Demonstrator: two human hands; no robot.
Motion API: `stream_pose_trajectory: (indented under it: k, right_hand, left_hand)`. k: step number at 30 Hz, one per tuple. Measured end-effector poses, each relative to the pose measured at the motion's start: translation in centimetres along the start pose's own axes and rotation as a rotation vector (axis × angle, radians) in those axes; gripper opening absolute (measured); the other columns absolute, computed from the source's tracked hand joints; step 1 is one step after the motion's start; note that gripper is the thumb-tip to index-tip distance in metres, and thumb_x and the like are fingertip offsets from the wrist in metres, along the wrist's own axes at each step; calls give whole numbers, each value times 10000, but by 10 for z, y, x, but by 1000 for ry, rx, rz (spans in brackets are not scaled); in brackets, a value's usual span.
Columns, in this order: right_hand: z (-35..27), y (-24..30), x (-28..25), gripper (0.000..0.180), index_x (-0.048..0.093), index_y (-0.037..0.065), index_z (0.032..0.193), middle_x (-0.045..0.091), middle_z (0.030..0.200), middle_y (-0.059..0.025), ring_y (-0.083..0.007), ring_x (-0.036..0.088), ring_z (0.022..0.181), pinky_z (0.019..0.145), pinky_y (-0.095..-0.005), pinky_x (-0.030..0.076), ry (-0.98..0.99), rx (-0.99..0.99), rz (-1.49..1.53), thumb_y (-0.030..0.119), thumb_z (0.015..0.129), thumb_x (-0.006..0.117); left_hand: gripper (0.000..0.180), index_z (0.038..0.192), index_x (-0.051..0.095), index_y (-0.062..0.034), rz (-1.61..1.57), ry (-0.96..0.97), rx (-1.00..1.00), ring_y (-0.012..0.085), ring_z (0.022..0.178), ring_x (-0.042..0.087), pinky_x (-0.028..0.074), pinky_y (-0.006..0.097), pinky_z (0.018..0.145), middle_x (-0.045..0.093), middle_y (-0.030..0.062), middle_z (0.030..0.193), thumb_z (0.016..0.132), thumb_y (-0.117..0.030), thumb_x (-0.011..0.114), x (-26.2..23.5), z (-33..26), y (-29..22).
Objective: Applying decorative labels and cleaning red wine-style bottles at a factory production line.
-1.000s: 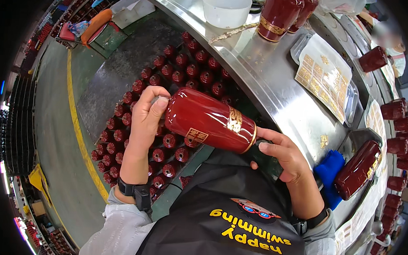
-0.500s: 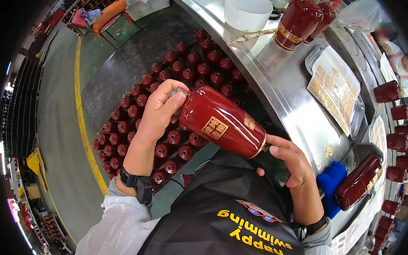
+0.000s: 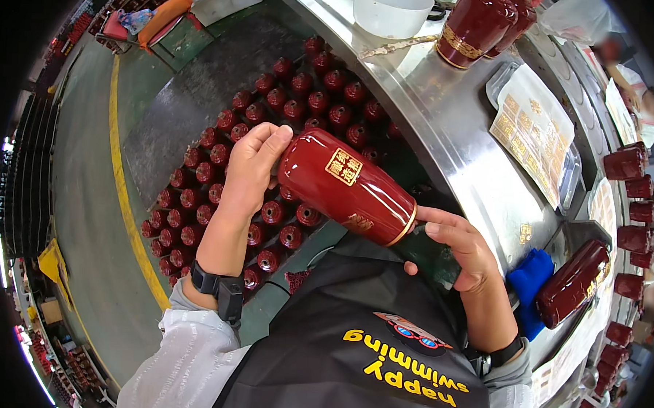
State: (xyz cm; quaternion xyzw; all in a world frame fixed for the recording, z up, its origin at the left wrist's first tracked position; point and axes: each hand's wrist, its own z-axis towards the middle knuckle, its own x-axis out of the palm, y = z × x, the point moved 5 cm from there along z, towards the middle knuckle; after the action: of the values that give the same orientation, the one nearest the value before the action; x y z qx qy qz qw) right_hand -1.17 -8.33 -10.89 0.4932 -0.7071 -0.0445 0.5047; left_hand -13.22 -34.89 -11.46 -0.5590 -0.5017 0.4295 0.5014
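The left grip (image 3: 252, 164) is closed at the neck end of a dark red bottle (image 3: 326, 193), the fingers and thumb covering the neck. The right grip (image 3: 462, 248) is loosely spread, fingers half curled, with its index fingertip at the base rim. The bottle is held in the air between the two hands, its long axis slanting, neck toward 10 o'clock and base toward 4 o'clock.

Compared with half a second ago, it has rolled about that axis: the gold square seal (image 3: 343, 167) has moved up toward the 12 o'clock side, and the band motif then near the base has turned out of sight. The surface is glossy, with bright highlights and a gold rim at the base.

Beyond and below, rows of red bottles (image 3: 277, 100) stand from 8 to 12 o'clock. On the desk (image 3: 481, 174), a decal sheet (image 3: 532, 136) lies toward 2 o'clock; a blue cloth (image 3: 529, 289) and another red bottle (image 3: 571, 285) lie toward 4.
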Motion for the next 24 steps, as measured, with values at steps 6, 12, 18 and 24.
stream_pose_trajectory:
  k: [6,12,18,24]
  right_hand:
    - [4,-1,-2,486,472,-86,1322,636,1139,-147,-203,668,813,669,-322,575,-9,16,12,111,885,548]
    - [6,1,-1,500,461,-82,1335,624,1165,-149,-192,660,837,670,-320,568,-26,6,-32,105,881,555]
    - [9,-3,-3,524,446,-62,1362,602,1213,-146,-180,648,858,684,-322,562,-48,12,-85,73,869,562]
    - [14,-3,-5,531,462,-16,1378,584,1235,-105,-158,585,1034,708,-314,558,-157,-25,-179,18,857,555]
  left_hand:
    - [284,786,567,-115,12,-15,-104,1,497,408,284,187,414,512,-73,630,957,-340,585,1,1,1]
    - [271,816,578,-111,24,-1,-113,1,513,416,301,177,425,514,-77,642,950,-345,596,-2,0,6]
    - [200,906,591,-77,-24,30,-56,-2,535,404,288,177,447,530,-63,673,949,-272,608,-1,-4,2]
    - [235,994,567,-39,130,122,74,35,726,464,397,217,640,530,-34,803,934,-260,625,-8,-8,-10]
